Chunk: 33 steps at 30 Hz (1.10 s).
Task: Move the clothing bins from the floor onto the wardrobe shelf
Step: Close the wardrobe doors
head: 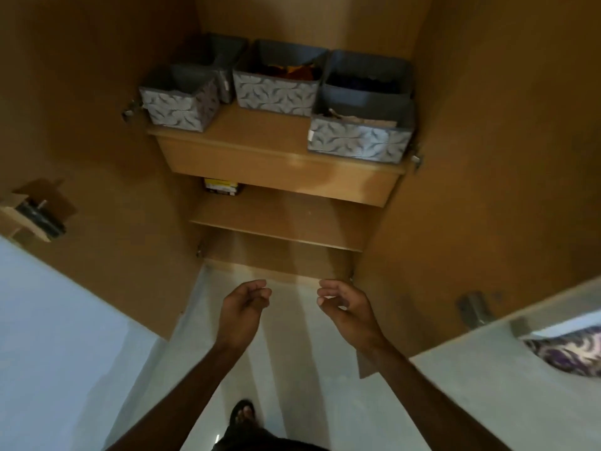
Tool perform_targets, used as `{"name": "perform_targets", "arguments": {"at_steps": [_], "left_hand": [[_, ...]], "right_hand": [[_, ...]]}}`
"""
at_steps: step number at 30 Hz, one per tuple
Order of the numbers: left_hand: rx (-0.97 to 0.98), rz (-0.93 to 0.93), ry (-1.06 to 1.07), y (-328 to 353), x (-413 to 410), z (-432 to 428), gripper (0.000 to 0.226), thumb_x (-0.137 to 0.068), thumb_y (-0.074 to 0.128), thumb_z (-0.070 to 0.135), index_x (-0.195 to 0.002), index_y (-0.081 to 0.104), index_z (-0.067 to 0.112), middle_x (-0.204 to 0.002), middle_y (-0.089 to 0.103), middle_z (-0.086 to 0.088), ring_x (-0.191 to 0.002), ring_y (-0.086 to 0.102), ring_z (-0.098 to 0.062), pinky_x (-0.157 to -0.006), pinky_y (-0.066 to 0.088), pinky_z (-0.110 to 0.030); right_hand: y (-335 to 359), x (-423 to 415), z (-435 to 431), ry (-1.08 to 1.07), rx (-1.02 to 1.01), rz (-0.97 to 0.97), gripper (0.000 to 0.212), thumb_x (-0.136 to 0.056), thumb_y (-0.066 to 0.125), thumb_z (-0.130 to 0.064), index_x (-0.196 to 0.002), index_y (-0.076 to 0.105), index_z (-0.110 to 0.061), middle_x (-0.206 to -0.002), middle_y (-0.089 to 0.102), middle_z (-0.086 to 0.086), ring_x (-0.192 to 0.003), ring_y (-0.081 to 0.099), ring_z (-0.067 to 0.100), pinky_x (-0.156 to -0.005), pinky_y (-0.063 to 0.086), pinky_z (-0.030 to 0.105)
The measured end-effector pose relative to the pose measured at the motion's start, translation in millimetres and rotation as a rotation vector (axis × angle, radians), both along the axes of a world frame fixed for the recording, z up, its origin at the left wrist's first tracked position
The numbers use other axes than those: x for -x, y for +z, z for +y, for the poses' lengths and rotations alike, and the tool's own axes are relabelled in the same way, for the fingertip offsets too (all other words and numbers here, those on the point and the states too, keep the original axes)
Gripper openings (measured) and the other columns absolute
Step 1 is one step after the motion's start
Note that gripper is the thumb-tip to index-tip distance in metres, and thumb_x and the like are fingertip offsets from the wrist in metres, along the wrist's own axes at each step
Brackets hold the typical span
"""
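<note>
Several grey fabric bins with a pale leaf pattern stand on the upper wardrobe shelf (260, 141). One small bin (180, 107) sits at the front left, with another (221, 60) behind it. A wider bin (276, 92) holding orange and red cloth is in the middle. At the right, one bin (357, 141) stands at the shelf's front edge and a dark-filled bin (367, 76) sits behind it. My left hand (242, 312) and my right hand (346, 309) hover over the floor below the shelves, fingers loosely curled and apart, holding nothing.
Both wardrobe doors (97, 157) stand open to either side. A lower shelf (283, 219) carries a small yellow and black box (224, 187). The white tiled floor (286, 369) stretches toward me, and my foot (242, 415) shows at the bottom.
</note>
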<state>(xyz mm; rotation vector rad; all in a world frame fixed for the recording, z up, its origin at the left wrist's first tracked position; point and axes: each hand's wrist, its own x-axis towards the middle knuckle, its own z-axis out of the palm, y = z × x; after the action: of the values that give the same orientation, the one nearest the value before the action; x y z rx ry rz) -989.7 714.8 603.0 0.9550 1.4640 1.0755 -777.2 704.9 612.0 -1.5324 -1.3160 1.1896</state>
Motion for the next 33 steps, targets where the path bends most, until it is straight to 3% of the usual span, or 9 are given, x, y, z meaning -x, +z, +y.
{"name": "perform_targets", "arguments": {"at_steps": [7, 11, 15, 18, 21, 29, 33], "left_hand": [[-0.037, -0.026, -0.188, 16.3, -153.3, -61.5, 0.016, -0.088, 0.064, 0.004, -0.101, 0.068, 0.012, -0.097, 0.073, -0.01, -0.081, 0.066, -0.017, -0.064, 0.047, -0.014], [-0.132, -0.006, -0.314, 35.9, -223.8, -80.6, 0.022, -0.088, 0.063, 0.002, -0.092, 0.068, 0.023, -0.096, 0.073, -0.009, -0.088, 0.067, -0.022, -0.071, 0.049, -0.019], [-0.278, 0.02, -0.395, 72.5, -273.6, -83.3, 0.022, -0.087, 0.065, 0.011, -0.095, 0.069, 0.031, -0.1, 0.072, -0.009, -0.094, 0.067, -0.03, -0.084, 0.054, -0.04], [-0.412, 0.043, -0.429, 106.7, -303.0, -80.1, 0.023, -0.09, 0.061, 0.01, -0.105, 0.066, 0.027, -0.107, 0.07, 0.005, -0.099, 0.065, -0.012, -0.083, 0.054, -0.025], [-0.451, 0.067, -0.465, 133.2, -317.9, -74.8, 0.025, -0.092, 0.06, 0.015, -0.115, 0.064, 0.023, -0.111, 0.067, 0.011, -0.099, 0.062, -0.002, -0.076, 0.051, -0.011], [-0.435, 0.092, -0.488, 135.7, -307.3, -77.3, 0.03, -0.091, 0.061, 0.019, -0.12, 0.061, 0.027, -0.116, 0.064, 0.014, -0.101, 0.061, -0.003, -0.081, 0.055, -0.026], [-0.443, 0.088, -0.37, 136.3, -282.8, -74.4, 0.023, -0.089, 0.064, 0.017, -0.111, 0.064, 0.026, -0.108, 0.067, 0.013, -0.096, 0.063, -0.006, -0.075, 0.055, -0.022]], "right_hand": [[29.1, -130.3, -96.3, -0.137, -0.038, -0.031, 0.014, -0.085, 0.07, -0.015, -0.098, 0.072, -0.018, -0.095, 0.073, -0.008, -0.084, 0.065, -0.003, -0.075, 0.048, 0.011], [43.1, -197.1, -133.3, -0.222, -0.13, -0.105, 0.013, -0.084, 0.07, -0.015, -0.094, 0.074, -0.022, -0.092, 0.074, -0.008, -0.085, 0.069, 0.008, -0.077, 0.055, 0.026], [72.2, -248.5, -142.4, -0.336, -0.231, -0.119, 0.013, -0.087, 0.068, -0.015, -0.096, 0.073, -0.021, -0.089, 0.074, -0.006, -0.082, 0.069, 0.012, -0.074, 0.056, 0.033], [100.9, -274.0, -129.4, -0.393, -0.299, -0.086, 0.018, -0.088, 0.066, -0.019, -0.106, 0.07, -0.021, -0.098, 0.073, -0.003, -0.09, 0.069, 0.014, -0.084, 0.058, 0.042], [126.8, -275.3, -104.9, -0.35, -0.328, -0.076, 0.03, -0.091, 0.06, -0.013, -0.119, 0.064, -0.023, -0.109, 0.07, -0.006, -0.1, 0.067, 0.01, -0.09, 0.056, 0.039], [137.1, -259.2, -96.5, -0.237, -0.409, 0.015, 0.051, -0.085, 0.045, 0.016, -0.121, 0.065, -0.014, -0.114, 0.071, -0.001, -0.101, 0.068, 0.007, -0.086, 0.053, 0.018], [131.9, -241.0, -82.6, -0.184, -0.432, 0.005, 0.044, -0.085, 0.05, 0.013, -0.117, 0.068, -0.01, -0.113, 0.072, 0.004, -0.102, 0.069, 0.014, -0.091, 0.054, 0.026]]}}
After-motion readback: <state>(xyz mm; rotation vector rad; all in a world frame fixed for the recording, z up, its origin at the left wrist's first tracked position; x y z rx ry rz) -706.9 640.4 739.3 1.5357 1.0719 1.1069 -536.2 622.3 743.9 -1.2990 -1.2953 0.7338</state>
